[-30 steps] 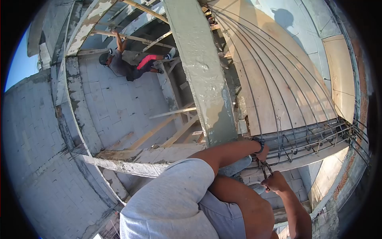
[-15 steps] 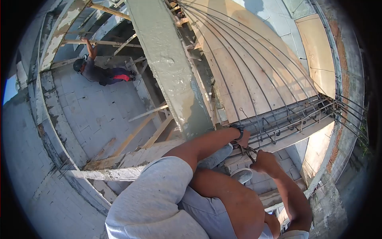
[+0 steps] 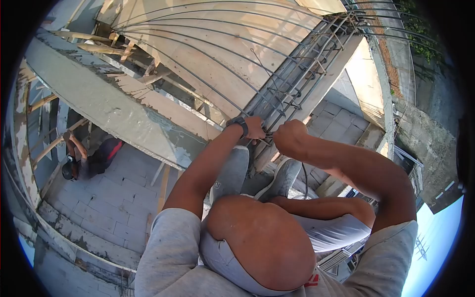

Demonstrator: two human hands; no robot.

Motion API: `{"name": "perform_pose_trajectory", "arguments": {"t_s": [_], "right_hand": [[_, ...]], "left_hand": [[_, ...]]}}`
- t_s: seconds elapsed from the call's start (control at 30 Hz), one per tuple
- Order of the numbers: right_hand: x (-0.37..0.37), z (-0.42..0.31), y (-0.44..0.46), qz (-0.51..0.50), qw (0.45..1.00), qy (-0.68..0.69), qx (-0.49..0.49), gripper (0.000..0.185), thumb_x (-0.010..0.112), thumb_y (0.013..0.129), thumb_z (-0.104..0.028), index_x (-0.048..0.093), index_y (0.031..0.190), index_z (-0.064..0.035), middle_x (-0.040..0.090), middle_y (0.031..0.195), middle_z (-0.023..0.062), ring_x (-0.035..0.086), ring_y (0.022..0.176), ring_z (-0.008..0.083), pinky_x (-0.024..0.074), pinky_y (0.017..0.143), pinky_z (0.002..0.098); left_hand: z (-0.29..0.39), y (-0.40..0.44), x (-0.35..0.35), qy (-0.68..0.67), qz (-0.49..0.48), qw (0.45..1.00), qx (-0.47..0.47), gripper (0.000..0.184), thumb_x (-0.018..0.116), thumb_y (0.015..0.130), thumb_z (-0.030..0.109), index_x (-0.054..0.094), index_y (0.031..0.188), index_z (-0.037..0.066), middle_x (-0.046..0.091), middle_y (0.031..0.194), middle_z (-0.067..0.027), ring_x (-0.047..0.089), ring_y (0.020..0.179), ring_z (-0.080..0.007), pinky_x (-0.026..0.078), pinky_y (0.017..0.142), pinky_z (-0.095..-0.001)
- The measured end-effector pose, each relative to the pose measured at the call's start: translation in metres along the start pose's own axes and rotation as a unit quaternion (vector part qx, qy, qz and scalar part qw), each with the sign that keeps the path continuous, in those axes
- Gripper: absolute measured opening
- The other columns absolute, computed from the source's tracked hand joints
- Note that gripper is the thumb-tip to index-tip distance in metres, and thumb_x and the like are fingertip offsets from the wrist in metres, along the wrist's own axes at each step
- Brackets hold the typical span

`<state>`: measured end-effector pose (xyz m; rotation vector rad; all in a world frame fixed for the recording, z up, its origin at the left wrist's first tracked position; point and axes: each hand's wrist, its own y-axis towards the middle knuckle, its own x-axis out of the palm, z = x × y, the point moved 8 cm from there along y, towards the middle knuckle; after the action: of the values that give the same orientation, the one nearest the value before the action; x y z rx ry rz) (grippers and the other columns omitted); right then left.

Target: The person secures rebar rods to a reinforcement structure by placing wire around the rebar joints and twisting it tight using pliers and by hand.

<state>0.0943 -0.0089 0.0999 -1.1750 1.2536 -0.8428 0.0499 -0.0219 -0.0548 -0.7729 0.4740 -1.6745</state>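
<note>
My left hand, with a dark watch at its wrist, is closed at the near end of the rebar cage; what its fingers hold is hidden. Right beside it, my right hand makes a fist around a dark tool that looks like pincers, mostly covered by the fingers. The tool's head is close to my left fingertips, against the bars. A thin dark line hangs below my right hand. Long steel bars fan out from the cage across the plywood sheet.
My shoes rest on the beam form just below my hands. A wet concrete beam runs along the left. Below it, another person reaches up to timber props above a block floor. Bar ends stick out at upper right.
My view has turned, so the cage now runs toward the upper right and the other person appears lower. My hands stay close together at the bars; the right fist has turned over.
</note>
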Motion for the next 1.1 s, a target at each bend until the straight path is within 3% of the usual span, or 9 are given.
{"name": "perform_pose_trajectory", "arguments": {"t_s": [0.17,0.37,0.43,0.6,0.7,0.8,0.9,1.0,1.1], "right_hand": [[0.002,0.012,0.013,-0.119,0.983,0.135,-0.025,0.021,0.068,0.08,-0.016,0.071,0.091,0.0013,0.071,0.084,0.0173,0.07,0.067,0.0304,0.0551,0.051,0.0414],[0.01,0.024,-0.002,-0.149,0.893,0.401,0.139,0.033,0.049,0.095,-0.017,0.064,0.08,0.0074,0.063,0.066,0.0171,0.065,0.051,0.0232,0.0532,0.042,0.0362],[0.004,0.021,0.001,-0.165,0.926,0.316,0.121,0.04,0.049,0.098,-0.026,0.065,0.08,0.0061,0.062,0.064,0.0158,0.065,0.051,0.0218,0.0536,0.044,0.0353],[-0.03,0.011,-0.006,-0.106,0.979,0.163,0.052,0.044,0.058,0.092,-0.043,0.07,0.082,-0.0017,0.066,0.065,0.0094,0.066,0.05,0.0219,0.0537,0.052,0.0344],[-0.03,0.007,-0.001,-0.133,0.988,0.076,0.015,0.036,0.065,0.087,-0.04,0.073,0.087,-0.0043,0.07,0.072,0.0077,0.07,0.062,0.0217,0.0554,0.058,0.0346],[-0.02,-0.001,0.015,-0.135,0.99,-0.025,-0.014,0.026,0.075,0.078,-0.029,0.076,0.101,-0.016,0.074,0.094,0.0043,0.071,0.091,0.0242,0.0562,0.072,0.0393],[0.005,-0.006,0.035,-0.098,0.992,-0.053,0.055,0.027,0.078,0.075,-0.023,0.077,0.102,-0.0173,0.074,0.097,0.0046,0.071,0.091,0.0239,0.0568,0.073,0.0408],[0.001,-0.001,0.033,-0.066,0.997,-0.03,0.034,0.026,0.076,0.076,-0.024,0.077,0.102,-0.0161,0.073,0.099,0.0048,0.072,0.09,0.0249,0.0575,0.071,0.0399],[-0.034,0.009,0.03,-0.08,0.997,-0.005,0.02,0.024,0.08,0.069,-0.02,0.078,0.091,-0.0132,0.074,0.092,0.0084,0.072,0.084,0.0277,0.0561,0.068,0.0369]], "left_hand": [[-0.001,0.001,0.002,-0.004,0.001,1.0,0.007,0.051,0.066,0.077,0.018,0.054,0.115,-0.015,0.072,0.082,-0.0159,0.073,0.064,-0.0213,0.055,0.056,-0.0337],[-0.01,0.014,0.006,-0.017,-0.034,0.999,0.017,0.05,0.067,0.078,0.021,0.056,0.114,-0.012,0.072,0.086,-0.0157,0.073,0.066,-0.0217,0.056,0.06,-0.0342],[-0.008,0.005,0.0,-0.019,0.0,1.0,0.021,0.044,0.068,0.078,0.022,0.061,0.112,-0.003,0.072,0.091,-0.0143,0.073,0.067,-0.0212,0.057,0.062,-0.0337],[-0.002,-0.04,-0.01,0.001,0.192,0.978,0.075,0.065,0.073,0.076,0.037,0.056,0.126,-0.002,0.064,0.121,-0.0226,0.061,0.114,-0.0338,0.047,0.098,-0.0401],[-0.008,-0.063,-0.028,-0.061,0.27,0.953,0.124,0.067,0.071,0.075,0.044,0.056,0.126,0.003,0.065,0.118,-0.017,0.06,0.111,-0.0342,0.05,0.091,-0.0433],[-0.001,-0.072,-0.043,0.127,0.333,0.926,0.124,0.077,0.074,0.07,0.051,0.054,0.13,0.006,0.055,0.135,-0.0137,0.05,0.126,-0.0352,0.045,0.1,-0.0466],[0.002,-0.052,-0.037,0.207,0.297,0.919,0.155,0.087,0.076,0.066,0.056,0.051,0.134,0.008,0.043,0.147,-0.0149,0.04,0.136,-0.0356,0.038,0.108,-0.0489],[-0.003,-0.041,-0.037,0.123,0.21,0.967,0.077,0.098,0.075,0.064,0.063,0.048,0.138,0.006,0.042,0.147,-0.019,0.037,0.139,-0.0352,0.033,0.112,-0.048],[-0.015,-0.029,-0.035,0.108,0.213,0.97,0.046,0.105,0.074,0.063,0.067,0.045,0.141,0.003,0.04,0.147,-0.021,0.035,0.139,-0.0354,0.033,0.112,-0.0486]]}}
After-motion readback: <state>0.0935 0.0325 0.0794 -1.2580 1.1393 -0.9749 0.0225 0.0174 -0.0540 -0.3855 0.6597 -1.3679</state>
